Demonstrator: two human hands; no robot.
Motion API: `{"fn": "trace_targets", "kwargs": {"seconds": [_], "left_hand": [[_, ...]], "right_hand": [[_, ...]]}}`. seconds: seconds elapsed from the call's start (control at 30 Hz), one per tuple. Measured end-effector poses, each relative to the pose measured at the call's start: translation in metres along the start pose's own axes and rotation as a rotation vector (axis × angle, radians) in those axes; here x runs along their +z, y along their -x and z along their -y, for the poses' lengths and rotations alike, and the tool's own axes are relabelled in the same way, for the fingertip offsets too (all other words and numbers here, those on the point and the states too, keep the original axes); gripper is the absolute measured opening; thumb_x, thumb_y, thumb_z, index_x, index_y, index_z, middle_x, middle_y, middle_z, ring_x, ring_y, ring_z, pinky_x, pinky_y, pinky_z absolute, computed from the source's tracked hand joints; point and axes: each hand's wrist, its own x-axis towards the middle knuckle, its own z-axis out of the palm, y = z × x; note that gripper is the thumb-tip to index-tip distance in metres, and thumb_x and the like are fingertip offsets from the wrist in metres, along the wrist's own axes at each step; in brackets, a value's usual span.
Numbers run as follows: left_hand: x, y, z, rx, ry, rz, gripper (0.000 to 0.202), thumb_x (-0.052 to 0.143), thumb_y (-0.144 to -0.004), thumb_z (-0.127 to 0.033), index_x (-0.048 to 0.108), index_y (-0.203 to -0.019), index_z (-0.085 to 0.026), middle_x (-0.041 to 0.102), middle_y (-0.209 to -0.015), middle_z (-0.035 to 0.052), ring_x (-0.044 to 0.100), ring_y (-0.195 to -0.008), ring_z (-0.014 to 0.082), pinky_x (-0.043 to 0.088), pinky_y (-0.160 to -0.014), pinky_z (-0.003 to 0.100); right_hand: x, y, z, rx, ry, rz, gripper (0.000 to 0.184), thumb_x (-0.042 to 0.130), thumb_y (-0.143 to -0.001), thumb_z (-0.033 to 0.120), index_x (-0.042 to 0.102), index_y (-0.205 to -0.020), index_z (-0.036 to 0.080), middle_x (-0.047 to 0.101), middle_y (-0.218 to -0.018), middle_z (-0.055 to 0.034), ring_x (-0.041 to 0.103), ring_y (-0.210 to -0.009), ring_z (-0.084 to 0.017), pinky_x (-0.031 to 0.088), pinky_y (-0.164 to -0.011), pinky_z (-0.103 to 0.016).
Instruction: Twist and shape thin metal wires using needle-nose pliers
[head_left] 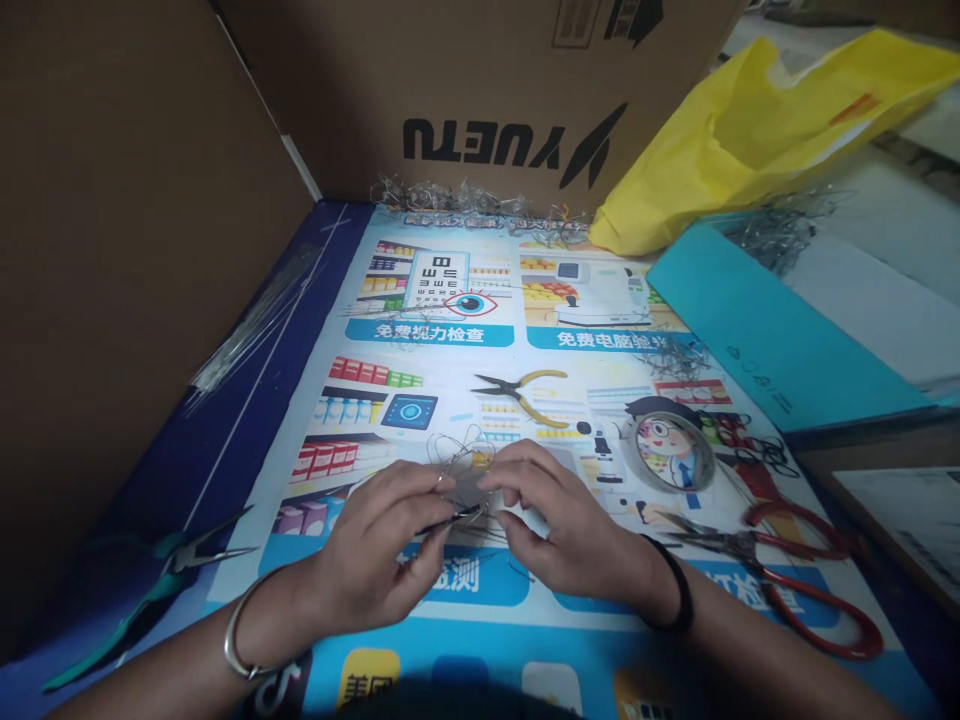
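Thin bent wire rises in loose loops between my two hands, above the printed sheet. My left hand is closed, with a thin black pointed tool between thumb and forefinger; its exact kind is unclear. The fingertips of that hand also touch the wire. Opposite it, my right hand has curled fingers closed on the wire, though the exact contact is too fine to make out. Beyond the hands lie yellow-handled pliers with their jaws apart.
Green-handled pliers lie at left, near a bundle of straight wires. A tape roll and red-handled scissors are at right. Wire scraps line the cardboard box. A yellow bag and turquoise box stand right.
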Motion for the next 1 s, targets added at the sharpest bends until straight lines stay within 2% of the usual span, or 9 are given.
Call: {"fn": "trace_targets", "kwargs": {"seconds": [0.3, 0.5, 0.67, 1.0], "left_hand": [[0.0012, 0.0085, 0.0026, 0.115, -0.082, 0.013, 0.034, 0.057, -0.070, -0.003, 0.052, -0.101, -0.015, 0.060, -0.103, 0.0124, 0.058, -0.093, 0.0228, 0.051, -0.075, 0.039], [0.0010, 0.0046, 0.0005, 0.061, -0.045, 0.012, 0.030, 0.057, -0.071, -0.003, 0.052, -0.098, -0.015, 0.059, -0.100, 0.0112, 0.058, -0.092, 0.0212, 0.051, -0.076, 0.037], [0.0020, 0.0042, 0.0001, 0.040, -0.019, 0.004, 0.030, 0.057, -0.071, -0.004, 0.053, -0.098, -0.016, 0.061, -0.098, 0.0105, 0.059, -0.090, 0.0209, 0.052, -0.074, 0.036], [0.0035, 0.0079, -0.0001, 0.068, -0.091, 0.002, 0.026, 0.057, -0.072, -0.007, 0.054, -0.096, -0.017, 0.064, -0.098, 0.0101, 0.060, -0.091, 0.0215, 0.052, -0.078, 0.038]], "right_hand": [[0.0002, 0.0008, -0.0013, -0.014, 0.007, -0.046, 0.035, 0.046, -0.076, 0.004, 0.050, -0.107, 0.021, 0.051, -0.099, -0.0084, 0.052, -0.091, -0.018, 0.050, -0.071, -0.031], [0.0007, 0.0004, -0.0024, -0.037, 0.003, -0.080, 0.028, 0.045, -0.080, 0.005, 0.056, -0.099, 0.022, 0.051, -0.093, -0.0066, 0.053, -0.087, -0.017, 0.049, -0.073, -0.031], [-0.0002, 0.0009, -0.0029, -0.044, 0.007, -0.025, 0.029, 0.041, -0.080, 0.003, 0.060, -0.092, 0.021, 0.050, -0.089, -0.0052, 0.053, -0.080, -0.014, 0.047, -0.066, -0.026], [0.0033, 0.0015, 0.0023, 0.019, 0.377, 0.119, 0.026, 0.040, -0.078, 0.004, 0.062, -0.082, 0.017, 0.051, -0.088, -0.0077, 0.049, -0.074, -0.015, 0.043, -0.062, -0.027]]}}
